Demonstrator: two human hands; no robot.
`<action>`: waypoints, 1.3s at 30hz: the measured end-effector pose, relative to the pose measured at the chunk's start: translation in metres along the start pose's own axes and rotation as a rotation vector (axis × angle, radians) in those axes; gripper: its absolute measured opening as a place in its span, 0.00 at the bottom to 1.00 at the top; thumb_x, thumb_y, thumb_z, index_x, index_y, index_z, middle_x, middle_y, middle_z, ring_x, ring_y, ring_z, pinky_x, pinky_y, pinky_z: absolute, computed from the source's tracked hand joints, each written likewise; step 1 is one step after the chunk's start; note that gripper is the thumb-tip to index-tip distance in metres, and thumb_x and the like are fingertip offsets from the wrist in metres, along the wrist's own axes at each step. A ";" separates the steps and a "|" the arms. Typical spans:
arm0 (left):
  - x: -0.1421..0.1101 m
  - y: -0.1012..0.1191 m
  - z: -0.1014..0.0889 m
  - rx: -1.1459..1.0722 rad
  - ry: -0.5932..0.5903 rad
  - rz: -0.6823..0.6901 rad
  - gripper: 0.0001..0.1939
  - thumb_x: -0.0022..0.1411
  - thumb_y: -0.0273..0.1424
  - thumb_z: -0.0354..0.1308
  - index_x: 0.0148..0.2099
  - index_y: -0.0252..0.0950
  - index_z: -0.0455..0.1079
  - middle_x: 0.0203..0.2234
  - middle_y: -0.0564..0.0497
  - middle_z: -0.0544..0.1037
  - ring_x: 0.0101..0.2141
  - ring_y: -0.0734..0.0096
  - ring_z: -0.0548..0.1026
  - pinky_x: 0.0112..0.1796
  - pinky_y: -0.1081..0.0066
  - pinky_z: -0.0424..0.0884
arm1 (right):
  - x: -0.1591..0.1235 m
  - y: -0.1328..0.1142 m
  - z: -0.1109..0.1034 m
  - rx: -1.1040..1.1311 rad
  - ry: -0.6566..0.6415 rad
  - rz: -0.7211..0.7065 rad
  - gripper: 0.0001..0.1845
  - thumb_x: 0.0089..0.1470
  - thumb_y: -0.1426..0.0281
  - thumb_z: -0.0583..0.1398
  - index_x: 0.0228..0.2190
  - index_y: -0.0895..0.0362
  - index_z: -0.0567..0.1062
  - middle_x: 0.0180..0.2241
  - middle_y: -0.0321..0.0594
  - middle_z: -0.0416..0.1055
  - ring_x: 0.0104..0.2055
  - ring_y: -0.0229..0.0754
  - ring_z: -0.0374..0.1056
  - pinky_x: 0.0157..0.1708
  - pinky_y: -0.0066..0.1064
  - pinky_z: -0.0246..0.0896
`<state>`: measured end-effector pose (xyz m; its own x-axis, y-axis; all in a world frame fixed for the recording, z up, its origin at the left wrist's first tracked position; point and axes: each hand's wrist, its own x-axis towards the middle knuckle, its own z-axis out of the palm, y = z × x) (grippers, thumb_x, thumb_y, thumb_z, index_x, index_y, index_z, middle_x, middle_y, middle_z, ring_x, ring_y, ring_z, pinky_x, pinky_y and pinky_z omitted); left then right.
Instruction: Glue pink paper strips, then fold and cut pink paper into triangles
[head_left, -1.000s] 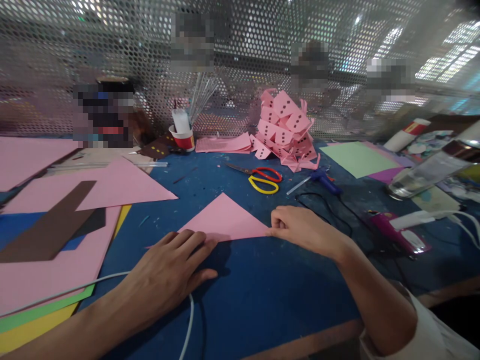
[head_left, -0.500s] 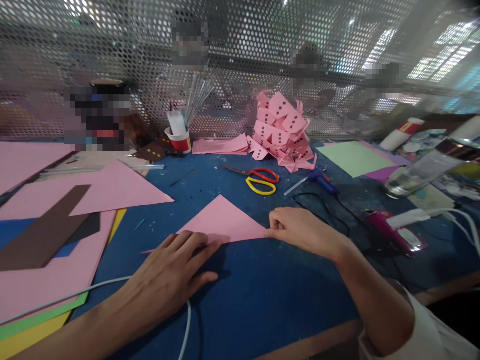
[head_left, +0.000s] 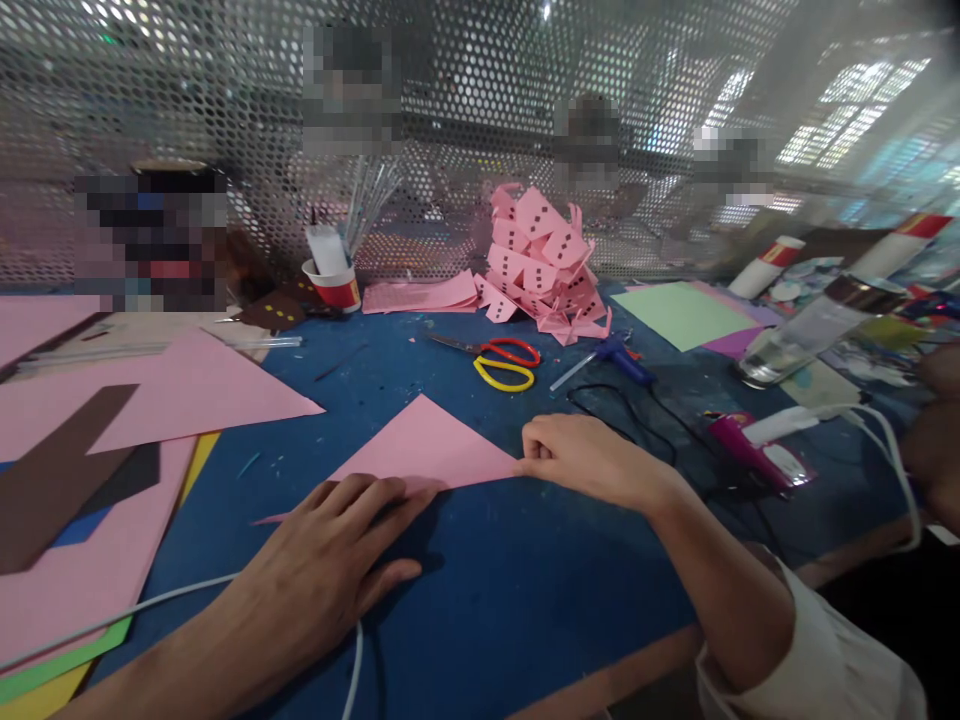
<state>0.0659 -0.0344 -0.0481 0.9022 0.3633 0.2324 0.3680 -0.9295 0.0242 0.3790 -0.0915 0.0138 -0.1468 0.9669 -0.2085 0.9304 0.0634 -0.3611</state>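
Observation:
A pink sheet of paper [head_left: 427,440], folded into a triangle, lies on the blue table in front of me. My left hand [head_left: 349,535] rests palm down over its near left edge, fingers stretched along the fold and thumb apart on the table; it covers part of the left side. A thin pink tip pokes out to the left of that hand. At the right corner, my right hand [head_left: 577,455] has curled fingers, with thumb and forefinger pinching the paper. Beyond the triangle lie scissors [head_left: 504,376] with red and yellow handles.
Behind are a pile of folded pink paper pieces [head_left: 544,265] and a paper cup [head_left: 334,285]. A blue glue gun [head_left: 622,360], a clear bottle [head_left: 810,330] and a magenta device [head_left: 757,450] with cables are right. Coloured sheets [head_left: 202,390] lie left; a white cable passes under my left arm.
The view has turned slightly to the right, so everything sits further left. Both hands keep their places on the paper. A brown blurred shape has come in at the right edge.

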 end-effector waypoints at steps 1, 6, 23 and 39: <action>0.000 0.000 0.000 0.000 0.000 -0.004 0.29 0.70 0.48 0.54 0.69 0.46 0.61 0.50 0.47 0.76 0.47 0.58 0.72 0.48 0.60 0.67 | 0.000 0.000 -0.001 0.000 -0.004 0.002 0.14 0.62 0.60 0.63 0.28 0.54 0.74 0.32 0.34 0.76 0.32 0.38 0.69 0.30 0.30 0.49; 0.002 0.004 -0.001 -0.005 0.006 -0.027 0.27 0.71 0.48 0.53 0.68 0.46 0.63 0.50 0.47 0.75 0.47 0.58 0.71 0.48 0.59 0.67 | -0.001 -0.001 -0.002 -0.003 -0.013 0.012 0.14 0.62 0.60 0.62 0.28 0.54 0.75 0.32 0.34 0.77 0.32 0.38 0.69 0.30 0.30 0.49; 0.005 0.000 -0.001 -0.044 -0.038 -0.029 0.28 0.71 0.47 0.53 0.69 0.50 0.61 0.48 0.46 0.74 0.45 0.58 0.71 0.47 0.58 0.70 | -0.002 0.005 0.001 -0.045 -0.024 0.026 0.12 0.61 0.62 0.62 0.28 0.54 0.73 0.31 0.34 0.76 0.30 0.37 0.68 0.29 0.30 0.48; 0.004 -0.001 0.004 -0.011 0.002 -0.009 0.27 0.70 0.48 0.54 0.67 0.49 0.62 0.47 0.47 0.74 0.45 0.59 0.71 0.46 0.59 0.69 | -0.006 -0.010 -0.007 0.151 0.371 0.015 0.02 0.63 0.69 0.59 0.37 0.53 0.72 0.39 0.36 0.75 0.41 0.39 0.70 0.40 0.28 0.58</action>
<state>0.0696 -0.0320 -0.0512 0.8983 0.3718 0.2343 0.3738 -0.9267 0.0372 0.3725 -0.0958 0.0253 0.0240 0.9927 0.1180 0.8674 0.0380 -0.4961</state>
